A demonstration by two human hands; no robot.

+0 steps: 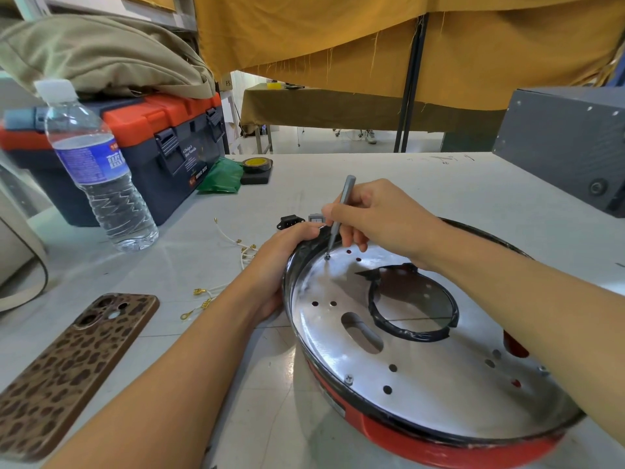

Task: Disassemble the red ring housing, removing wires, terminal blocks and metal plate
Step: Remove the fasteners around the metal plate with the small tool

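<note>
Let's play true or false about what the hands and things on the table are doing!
1. The right hand holds a screwdriver on a screw. True.
2. The left hand holds the water bottle. False: it grips the red ring housing by the rim.
3. The metal plate is already out. False: it sits in the housing.
4. Loose wires lie on the table. True.
5. The phone lies on the toolbox. False: on the table.
</note>
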